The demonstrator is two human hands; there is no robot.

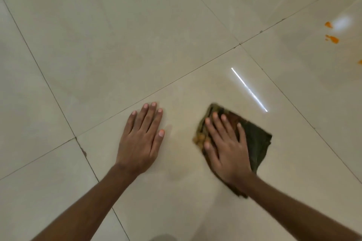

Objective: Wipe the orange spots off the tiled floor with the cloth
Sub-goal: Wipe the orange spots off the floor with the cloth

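Note:
A dark green cloth (254,139), smeared orange along its left edge, lies flat on the glossy beige tiled floor (117,45). My right hand (225,146) presses down on the cloth with fingers spread, covering its left half. My left hand (143,139) rests flat on the bare tile to the left of the cloth, fingers apart, holding nothing. Orange spots (332,38) sit on a tile at the far right, well away from the cloth, with another orange spot (328,24) above them and a third spot (360,62) at the frame's right edge.
Dark grout lines (156,92) cross the floor diagonally. A bright strip of reflected light (248,89) lies just beyond the cloth. A small brown chip (84,152) marks a grout joint to the left of my left forearm.

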